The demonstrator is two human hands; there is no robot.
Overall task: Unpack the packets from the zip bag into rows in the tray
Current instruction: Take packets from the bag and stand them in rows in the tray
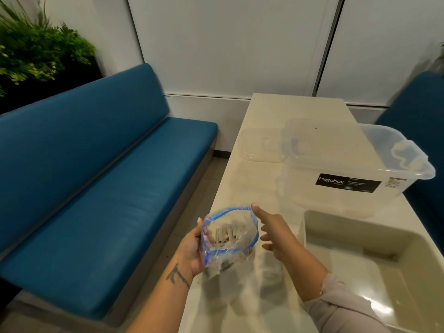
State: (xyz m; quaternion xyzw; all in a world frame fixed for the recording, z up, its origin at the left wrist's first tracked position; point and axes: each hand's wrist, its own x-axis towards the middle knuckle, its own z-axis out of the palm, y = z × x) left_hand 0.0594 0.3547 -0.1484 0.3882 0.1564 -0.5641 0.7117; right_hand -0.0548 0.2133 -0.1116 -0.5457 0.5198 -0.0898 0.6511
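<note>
A clear zip bag with a blue seal rim stands with its mouth wide apart over the table's left edge, and several pale beige packets show inside it. My left hand grips the bag's left side from below. My right hand is at the bag's right rim with fingers straight, its forefinger tip touching the top of the seal. The beige tray sits at the lower right, and I see no packets inside.
A large clear Megabox tub stands on the cream table behind the tray, with its clear lid lying to its left. A blue bench runs along the left, another blue seat on the right, plants at top left.
</note>
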